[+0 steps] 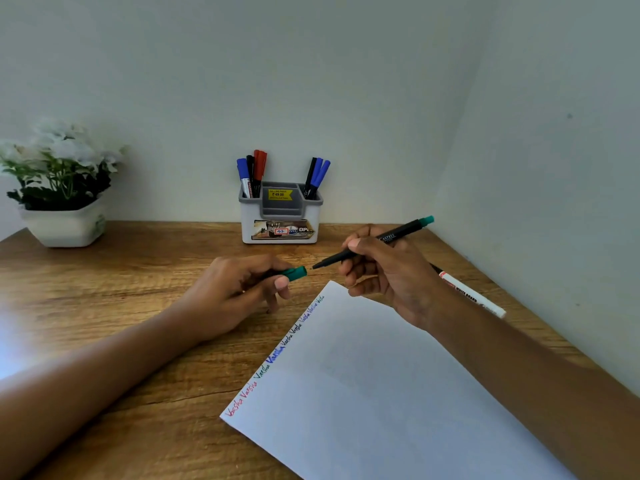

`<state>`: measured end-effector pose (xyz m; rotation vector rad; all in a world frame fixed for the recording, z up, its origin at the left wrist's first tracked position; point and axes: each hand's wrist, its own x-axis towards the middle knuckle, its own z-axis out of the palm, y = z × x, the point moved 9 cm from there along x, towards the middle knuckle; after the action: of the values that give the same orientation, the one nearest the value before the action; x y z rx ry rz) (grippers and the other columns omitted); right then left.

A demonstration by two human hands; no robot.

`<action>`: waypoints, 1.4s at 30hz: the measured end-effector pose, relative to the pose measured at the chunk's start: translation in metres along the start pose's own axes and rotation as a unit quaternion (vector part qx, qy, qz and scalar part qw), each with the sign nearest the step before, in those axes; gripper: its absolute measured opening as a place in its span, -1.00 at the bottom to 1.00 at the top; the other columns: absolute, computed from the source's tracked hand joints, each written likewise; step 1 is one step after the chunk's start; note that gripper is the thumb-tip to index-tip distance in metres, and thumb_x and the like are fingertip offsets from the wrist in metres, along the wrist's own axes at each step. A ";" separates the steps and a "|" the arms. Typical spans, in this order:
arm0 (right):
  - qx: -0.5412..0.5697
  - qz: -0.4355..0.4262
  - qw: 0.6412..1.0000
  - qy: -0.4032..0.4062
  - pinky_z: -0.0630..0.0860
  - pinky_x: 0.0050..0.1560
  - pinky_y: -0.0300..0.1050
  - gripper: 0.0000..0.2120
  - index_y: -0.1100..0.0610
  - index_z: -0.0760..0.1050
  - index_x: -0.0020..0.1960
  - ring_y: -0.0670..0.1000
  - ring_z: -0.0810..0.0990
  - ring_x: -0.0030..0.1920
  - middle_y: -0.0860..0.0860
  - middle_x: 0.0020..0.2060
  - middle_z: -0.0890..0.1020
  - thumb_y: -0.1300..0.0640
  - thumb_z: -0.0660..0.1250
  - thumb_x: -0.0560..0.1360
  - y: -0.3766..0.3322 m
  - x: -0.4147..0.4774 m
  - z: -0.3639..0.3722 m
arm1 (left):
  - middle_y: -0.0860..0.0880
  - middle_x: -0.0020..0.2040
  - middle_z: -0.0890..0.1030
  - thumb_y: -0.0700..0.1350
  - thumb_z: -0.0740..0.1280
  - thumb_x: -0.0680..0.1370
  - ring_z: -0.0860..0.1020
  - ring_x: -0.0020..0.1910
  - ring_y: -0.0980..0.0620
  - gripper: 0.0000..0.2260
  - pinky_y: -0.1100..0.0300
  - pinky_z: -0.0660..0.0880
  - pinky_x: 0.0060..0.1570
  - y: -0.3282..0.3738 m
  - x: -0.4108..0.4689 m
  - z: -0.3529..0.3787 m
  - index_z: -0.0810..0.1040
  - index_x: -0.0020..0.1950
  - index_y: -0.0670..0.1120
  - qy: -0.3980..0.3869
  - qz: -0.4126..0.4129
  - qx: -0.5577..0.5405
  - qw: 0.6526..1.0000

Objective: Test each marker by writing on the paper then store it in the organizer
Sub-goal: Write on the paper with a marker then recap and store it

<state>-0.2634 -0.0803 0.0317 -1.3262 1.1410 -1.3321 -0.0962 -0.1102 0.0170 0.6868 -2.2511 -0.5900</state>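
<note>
My right hand (388,271) grips an uncapped black marker with a green end (401,233), its tip pointing left toward the green cap (294,273) pinched in my left hand (239,289). Tip and cap are a small gap apart, above the table. A white sheet of paper (381,393) lies below, with a row of coloured handwritten words along its left edge. The white and grey organizer (280,216) stands at the back against the wall. It holds blue, black and red markers in its left slot and black and blue ones in its right slot.
A white whiteboard marker (474,296) lies on the wooden table (121,289) behind my right wrist, near the right wall. A white pot of white flowers (62,188) stands at the back left. Walls close the table at the back and right.
</note>
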 end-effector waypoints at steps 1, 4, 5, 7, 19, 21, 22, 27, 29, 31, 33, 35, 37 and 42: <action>0.005 0.005 1.000 0.000 0.55 -0.46 -0.19 -0.86 0.16 0.53 -0.17 -0.03 0.59 -0.43 0.10 -0.39 0.63 0.23 0.25 0.54 0.001 0.000 0.001 | 0.16 -0.14 0.66 0.25 0.20 0.51 0.66 -0.20 0.14 -0.74 0.16 0.59 -0.18 -0.001 0.000 0.000 0.59 -0.05 0.15 -0.003 -0.003 0.006 1.000; 0.013 0.017 1.000 -0.012 0.56 -0.45 -0.19 -0.88 0.16 0.50 -0.18 -0.01 0.60 -0.42 0.13 -0.37 0.64 0.23 0.27 0.53 0.004 -0.001 0.004 | 0.13 -0.19 0.66 0.29 0.17 0.51 0.66 -0.21 0.12 -0.69 0.02 0.60 -0.18 -0.002 0.000 0.001 0.58 -0.04 0.15 -0.013 -0.009 0.011 1.000; 0.014 0.019 1.000 -0.017 0.56 -0.45 -0.19 -0.88 0.16 0.49 -0.18 0.00 0.60 -0.42 0.14 -0.35 0.64 0.22 0.27 0.53 0.005 -0.002 0.006 | 0.13 -0.19 0.66 0.31 0.17 0.50 0.66 -0.21 0.12 -0.68 0.00 0.60 -0.18 -0.003 0.000 0.002 0.58 -0.04 0.15 -0.016 -0.012 0.013 1.000; 0.012 0.020 0.999 -0.033 0.56 -0.45 -0.19 -0.89 0.15 0.50 -0.17 0.00 0.61 -0.40 0.14 -0.33 0.66 0.20 0.28 0.53 0.008 -0.002 0.010 | 0.13 -0.21 0.66 0.31 0.16 0.50 0.65 -0.21 0.11 -0.69 0.00 0.59 -0.16 -0.003 -0.001 0.003 0.57 -0.04 0.16 -0.020 -0.023 0.014 0.999; -0.041 -0.075 0.996 -0.020 0.23 -0.57 -0.31 -0.81 0.06 0.43 -0.31 -0.08 0.32 -0.58 0.03 -0.53 0.51 0.07 0.37 0.43 -0.012 -0.012 0.022 | 0.05 -0.38 0.53 0.02 0.24 0.52 0.38 -0.50 0.16 -0.69 0.36 0.31 -0.49 0.022 0.009 0.015 0.59 -0.03 -0.21 0.004 -0.066 -0.158 0.985; -0.047 -0.077 0.996 -0.021 0.23 -0.56 -0.32 -0.80 0.07 0.42 -0.31 -0.07 0.31 -0.55 0.01 -0.56 0.48 0.09 0.37 0.45 -0.013 -0.013 0.024 | 0.05 -0.40 0.50 0.04 0.26 0.54 0.36 -0.48 0.17 -0.66 0.35 0.30 -0.46 0.021 0.009 0.016 0.59 -0.04 -0.25 0.006 -0.063 -0.176 0.982; -0.059 -0.081 0.995 -0.025 0.24 -0.56 -0.32 -0.79 0.08 0.41 -0.31 -0.07 0.31 -0.54 0.02 -0.56 0.47 0.09 0.36 0.45 -0.015 -0.015 0.026 | 0.05 -0.41 0.49 0.03 0.26 0.53 0.36 -0.47 0.17 -0.65 0.35 0.31 -0.45 0.021 0.008 0.017 0.59 -0.04 -0.26 0.005 -0.063 -0.187 0.980; -0.060 -0.108 0.992 -0.040 0.26 -0.54 -0.33 -0.88 0.20 0.46 -0.13 -0.13 0.36 -0.54 0.02 -0.50 0.51 0.17 0.37 0.45 -0.024 -0.017 0.028 | 0.00 -0.37 0.58 -0.05 0.29 0.44 0.42 -0.49 0.11 -0.86 0.38 0.33 -0.51 0.028 0.011 0.008 0.63 -0.13 -0.03 0.013 -0.069 -0.216 0.974; -0.070 -0.107 0.991 -0.035 0.29 -0.53 -0.33 -0.88 0.22 0.50 -0.04 -0.14 0.38 -0.53 -0.05 -0.49 0.52 0.20 0.37 0.46 -0.021 -0.014 0.026 | 0.01 -0.32 0.63 -0.01 0.32 0.42 0.49 -0.46 0.09 -0.86 0.34 0.36 -0.51 0.022 0.014 0.005 0.62 -0.11 -0.01 0.025 -0.083 -0.200 0.976; -0.079 -0.099 0.992 -0.030 0.31 -0.51 -0.30 -0.90 0.14 0.55 -0.02 -0.12 0.41 -0.48 -0.08 -0.46 0.53 0.20 0.37 0.46 -0.017 -0.012 0.022 | 0.02 -0.23 0.67 0.05 0.33 0.39 0.57 -0.36 0.06 -0.80 0.26 0.45 -0.44 0.014 0.017 0.001 0.61 -0.04 0.05 0.039 -0.103 -0.181 0.977; -0.056 -0.091 0.994 -0.010 0.34 -0.51 -0.28 -0.93 0.09 0.56 -0.04 -0.11 0.45 -0.42 -0.09 -0.42 0.55 0.19 0.33 0.49 -0.018 -0.008 0.013 | 0.06 -0.12 0.68 0.13 0.33 0.36 0.62 -0.20 0.05 -0.73 0.21 0.54 -0.28 0.007 0.019 -0.006 0.59 0.04 0.16 0.042 -0.119 -0.153 0.980; -0.036 -0.095 0.995 0.023 0.41 -0.49 -0.27 -0.92 0.09 0.52 -0.07 -0.09 0.52 -0.36 -0.10 -0.39 0.60 0.13 0.25 0.54 -0.025 -0.005 0.000 | 0.10 -0.01 0.64 0.19 0.30 0.36 0.58 -0.06 0.10 -0.65 0.16 0.54 -0.06 0.000 0.025 -0.015 0.54 0.13 0.22 0.045 -0.133 -0.135 0.981; -0.050 -0.099 0.993 0.034 0.50 -0.44 -0.22 -0.86 0.08 0.44 -0.08 -0.05 0.62 -0.29 -0.07 -0.31 0.66 0.07 0.15 0.59 -0.038 -0.003 -0.009 | 0.09 0.17 0.57 0.22 0.27 0.40 0.52 0.12 0.12 -0.56 0.06 0.48 0.15 -0.011 0.034 -0.030 0.48 0.27 0.17 0.072 -0.150 -0.068 0.984; -0.197 0.021 0.978 0.066 0.49 -0.45 -0.20 -0.70 0.15 0.53 0.00 -0.06 0.55 -0.45 0.02 -0.42 0.60 -0.04 0.14 0.60 -0.042 0.021 -0.029 | -0.05 0.51 0.23 0.09 0.32 0.54 0.25 0.46 -0.06 -0.45 -0.06 0.27 0.37 -0.052 0.059 -0.044 0.24 0.49 0.05 0.114 -0.211 0.116 0.964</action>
<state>-0.2921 -0.0937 0.0766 -1.4978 1.5764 -1.2160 -0.0843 -0.1950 0.0444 1.3035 -1.9835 -0.4193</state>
